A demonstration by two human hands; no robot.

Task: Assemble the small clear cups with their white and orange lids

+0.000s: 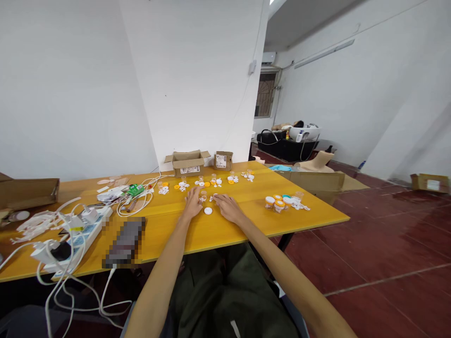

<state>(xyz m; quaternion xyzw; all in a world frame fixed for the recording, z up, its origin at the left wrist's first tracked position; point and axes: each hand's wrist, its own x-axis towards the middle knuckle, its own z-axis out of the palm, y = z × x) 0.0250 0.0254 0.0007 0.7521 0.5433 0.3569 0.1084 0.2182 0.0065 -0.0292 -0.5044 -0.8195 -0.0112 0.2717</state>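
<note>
My left hand (193,203) rests on the yellow table with its fingers stretched out, beside a small clear jar (203,193) and a few little white pieces (202,199). Facing it, my right hand (228,207) has bent fingers drawn together, their tips at more small white pieces (212,198). What those fingertips hold, if anything, is too small to make out. Between my hands and closer to me lies a round white lid (208,211). Behind them, several clear jars (213,177) stand among orange lids (207,184), white lids and white pieces.
At the right, capped jars (279,205) stand by a pile of white pieces (299,205). Cardboard boxes (188,164) sit at the back by the wall. A power strip (82,241), cables and a blurred dark phone-like object (125,241) take up the left side.
</note>
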